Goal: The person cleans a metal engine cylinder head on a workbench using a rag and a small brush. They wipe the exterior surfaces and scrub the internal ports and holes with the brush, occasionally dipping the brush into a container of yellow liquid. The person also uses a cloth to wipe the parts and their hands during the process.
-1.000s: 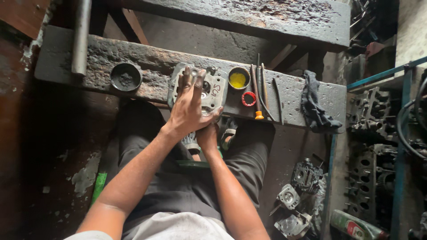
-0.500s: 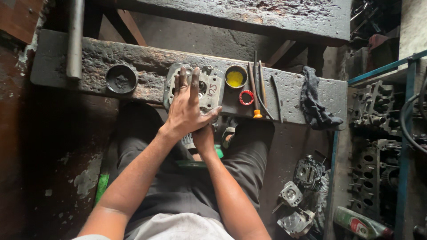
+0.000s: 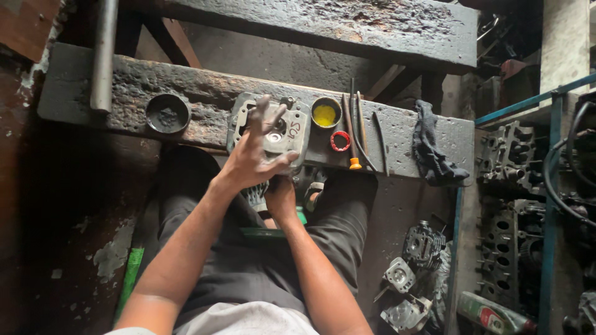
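Head view: the left hand (image 3: 251, 158) lies on top of a grey metal cylinder head (image 3: 282, 133) that sits flat on the soot-black bench (image 3: 205, 93), near its front edge. The fingers (image 3: 261, 115) are spread and partly lifted, so the hand presses on the casting and does not close round it. The right hand (image 3: 280, 195) is tucked below the bench edge, under the left wrist; its fingers are hidden, so I cannot tell whether it grips anything.

Just right of the cylinder head stand a small tin of yellow paste (image 3: 326, 113) and a red ring (image 3: 339, 141), then a stick with an orange tip (image 3: 353, 139) and thin rods (image 3: 379, 142) lying side by side. A dark rag (image 3: 431, 152) hangs over the far right of the bench, a round black dish (image 3: 167, 113) rests to the left, and a grey pipe (image 3: 103, 53) crosses the upper left corner. More engine castings (image 3: 413, 273) lie on the floor.

To work the casting well, the palm should bear down evenly so it stays flat on the bench, with the pressure kept light and the paste tin clear of the moving wrist.
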